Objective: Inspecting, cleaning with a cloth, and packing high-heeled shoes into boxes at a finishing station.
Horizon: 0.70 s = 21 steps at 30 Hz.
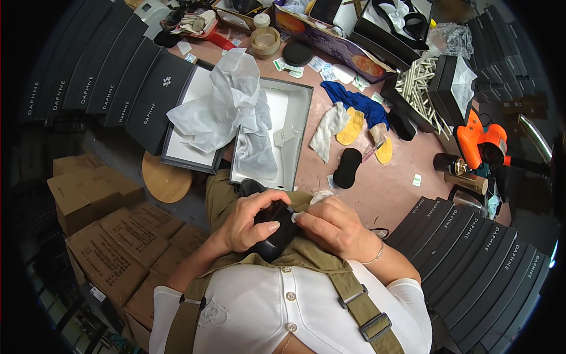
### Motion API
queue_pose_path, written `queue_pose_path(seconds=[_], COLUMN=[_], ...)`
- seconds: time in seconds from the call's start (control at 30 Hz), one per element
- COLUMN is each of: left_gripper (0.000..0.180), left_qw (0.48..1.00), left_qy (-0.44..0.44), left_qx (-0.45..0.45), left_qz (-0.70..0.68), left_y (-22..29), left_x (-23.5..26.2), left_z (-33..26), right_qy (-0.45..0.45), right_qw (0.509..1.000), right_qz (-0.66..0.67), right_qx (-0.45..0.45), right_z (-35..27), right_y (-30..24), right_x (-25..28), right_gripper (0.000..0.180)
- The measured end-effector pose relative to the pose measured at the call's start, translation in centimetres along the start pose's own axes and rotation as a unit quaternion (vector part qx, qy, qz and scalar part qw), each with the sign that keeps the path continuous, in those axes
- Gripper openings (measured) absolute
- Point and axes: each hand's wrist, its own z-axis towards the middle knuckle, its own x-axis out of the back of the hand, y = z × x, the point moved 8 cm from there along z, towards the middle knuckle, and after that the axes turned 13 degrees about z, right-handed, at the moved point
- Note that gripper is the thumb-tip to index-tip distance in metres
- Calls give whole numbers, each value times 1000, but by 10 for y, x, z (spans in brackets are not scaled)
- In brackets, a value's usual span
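A black shoe (276,239) rests in my lap, gripped by my left hand (244,221) with the fingers wrapped round its side and top. My right hand (336,227) is closed on a white cloth (320,196); a bit of it shows at the fingertips, against the shoe. Beyond my hands lies an open shoe box (303,127), with crumpled white tissue paper (227,103) and a white tag (285,136) in it. The shoe's far end is partly hidden by my left hand.
Dark shoe boxes stand in rows at left (132,100) and right (471,265). Brown cartons (112,248) and a round wooden stool (167,177) are at lower left. On the pink table lie cloths (354,100), a black pad (348,167) and an orange heat gun (480,141).
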Motion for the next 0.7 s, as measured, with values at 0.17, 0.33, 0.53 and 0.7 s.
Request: queue_pose_path(seconds=[0.17,0.33,0.53,0.7], left_gripper=[52,51,51,51], left_qw=[1000,1000,999,1000], left_qy=[0,-11,-18,-8], left_qx=[7,-5,29,-5], left_qz=[11,9,-9,21], left_y=[-1,2,-6,1], left_x=[1,-1,-2,-2], left_z=[0,3,2,4], right_qy=[-13,-16,-51,-38], right_qw=[1000,1000,999,999], right_qz=[-7,1,9,1], right_qx=[0,-6,-10,-6], right_z=[-2,2,-7,1], right_y=[-1,1,-1,2], right_x=[1,0,1,1], right_gripper=[31,31,33,31])
